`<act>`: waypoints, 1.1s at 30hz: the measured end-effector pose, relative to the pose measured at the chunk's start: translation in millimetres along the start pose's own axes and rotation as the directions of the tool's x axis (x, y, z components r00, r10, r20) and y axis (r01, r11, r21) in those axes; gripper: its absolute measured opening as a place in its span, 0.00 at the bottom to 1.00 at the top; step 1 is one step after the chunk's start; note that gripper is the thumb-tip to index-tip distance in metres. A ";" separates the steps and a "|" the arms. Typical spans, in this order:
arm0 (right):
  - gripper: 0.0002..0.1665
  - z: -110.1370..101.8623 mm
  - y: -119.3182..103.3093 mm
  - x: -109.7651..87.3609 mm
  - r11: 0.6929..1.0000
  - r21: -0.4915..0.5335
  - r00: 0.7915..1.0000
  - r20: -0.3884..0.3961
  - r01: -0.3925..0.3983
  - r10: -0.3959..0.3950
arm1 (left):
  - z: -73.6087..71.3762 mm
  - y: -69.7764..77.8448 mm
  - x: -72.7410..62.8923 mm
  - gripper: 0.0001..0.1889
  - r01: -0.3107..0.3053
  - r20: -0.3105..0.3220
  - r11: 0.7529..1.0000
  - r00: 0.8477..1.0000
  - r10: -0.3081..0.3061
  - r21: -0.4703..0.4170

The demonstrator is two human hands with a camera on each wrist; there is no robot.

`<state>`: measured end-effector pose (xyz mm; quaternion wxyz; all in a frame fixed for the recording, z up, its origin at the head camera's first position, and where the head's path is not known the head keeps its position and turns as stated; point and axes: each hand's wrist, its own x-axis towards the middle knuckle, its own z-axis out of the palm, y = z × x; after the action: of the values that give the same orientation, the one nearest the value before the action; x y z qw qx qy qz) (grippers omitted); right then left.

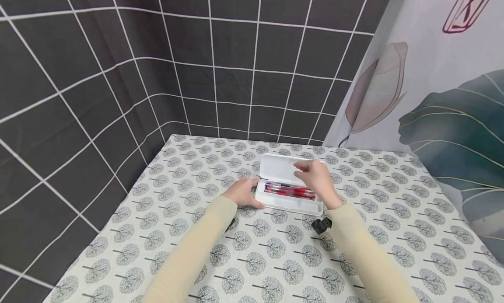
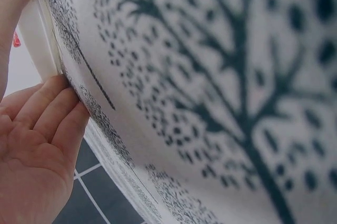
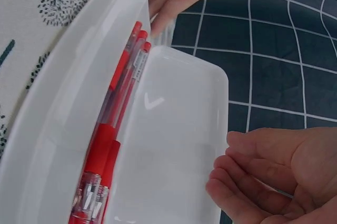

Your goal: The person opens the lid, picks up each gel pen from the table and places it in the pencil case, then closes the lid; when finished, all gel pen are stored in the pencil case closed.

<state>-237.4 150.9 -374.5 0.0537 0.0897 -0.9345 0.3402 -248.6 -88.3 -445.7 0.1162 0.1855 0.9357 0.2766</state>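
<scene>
A white plastic pencil case [image 1: 281, 203] lies on the table with its lid [image 1: 275, 166] tipped back. Inside, several red-capped pens [image 3: 100, 150] lie lengthwise, and a blue tip shows among them at the left end. My left hand [image 1: 243, 192] holds the left end of the case, thumb toward the front and fingers toward the back. Over the right part of the lid is my right hand [image 1: 315, 176], its fingers loosely bent and holding nothing. In the right wrist view its fingertips [image 3: 224, 169] are right at the lid's edge.
A white cloth [image 1: 275, 246] with grey tree prints covers the table. Behind it and on the left hangs a dark curtain [image 1: 232, 84] with white grid lines. A leaf-patterned curtain [image 1: 445, 132] is on the right. Part of a black device [image 1: 322, 225] shows at the right wrist.
</scene>
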 end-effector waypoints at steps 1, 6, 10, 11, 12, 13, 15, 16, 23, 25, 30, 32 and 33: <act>0.18 -1.0 -0.7 1.1 1.000 0.000 1.000 -0.010 0.004 -0.004 | 0.1 -0.2 0.1 0.55 0.001 0.001 1.000 1.000 -0.001 0.001; 0.18 -6.1 -3.7 7.8 1.000 -0.007 0.998 -0.052 0.019 -0.019 | 0.7 -2.0 1.2 0.54 -0.007 -0.002 1.000 1.000 0.007 -0.009; 0.18 -9.1 -3.5 13.3 0.999 -0.035 0.997 -0.074 0.030 -0.032 | 1.8 -3.8 2.1 0.53 -0.014 -0.007 1.000 1.000 0.014 -0.014; 0.18 -9.9 -3.3 14.8 0.998 -0.047 0.996 -0.079 0.031 -0.035 | 2.0 -3.8 1.8 0.53 -0.012 -0.008 1.000 1.000 0.012 -0.013; 0.17 -10.6 -2.7 16.4 0.998 -0.059 0.995 -0.087 0.033 -0.038 | 2.0 -3.6 1.5 0.53 -0.012 -0.007 1.000 1.000 0.012 -0.015; 0.17 -11.5 -2.5 18.1 0.998 -0.059 0.996 -0.086 0.031 -0.036 | 2.0 -3.4 1.2 0.53 -0.012 -0.007 1.000 1.000 0.012 -0.016; 0.17 -13.2 -2.3 21.7 0.997 -0.072 0.994 -0.097 0.036 -0.043 | 1.9 -2.9 0.5 0.52 -0.013 -0.004 1.000 1.000 0.013 -0.022; 0.17 -14.0 -1.9 23.7 0.996 -0.076 0.994 -0.099 0.039 -0.046 | 1.7 -2.8 0.3 0.52 -0.013 -0.005 1.000 1.000 0.012 -0.022; 0.18 -17.9 -0.2 38.7 0.995 -0.096 0.999 -0.052 0.006 -0.011 | 0.3 -2.4 0.4 0.52 -0.018 -0.011 1.000 1.000 0.018 -0.014; 0.18 -19.0 0.3 42.7 0.993 -0.119 0.999 -0.031 0.002 -0.006 | 0.3 -2.6 0.8 0.51 -0.025 -0.013 1.000 1.000 0.024 -0.014; 0.19 -22.0 0.9 50.7 0.987 -0.158 0.999 0.032 0.034 -0.029 | 0.7 -2.7 1.0 0.51 -0.024 -0.011 0.999 1.000 0.024 -0.027; 0.19 -23.0 0.0 52.4 0.986 -0.164 0.998 0.054 0.044 -0.035 | 0.2 -2.3 0.2 0.52 -0.020 -0.008 0.999 1.000 0.020 -0.030; 0.19 -23.4 -0.4 53.2 0.985 -0.166 0.997 0.062 0.047 -0.037 | -0.1 -2.2 -0.2 0.52 -0.019 -0.008 0.999 1.000 0.019 -0.031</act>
<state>-288.5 158.7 -347.8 0.0405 0.1146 -0.9588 0.2567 -249.1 -90.1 -446.8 0.1128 0.1915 0.9300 0.2929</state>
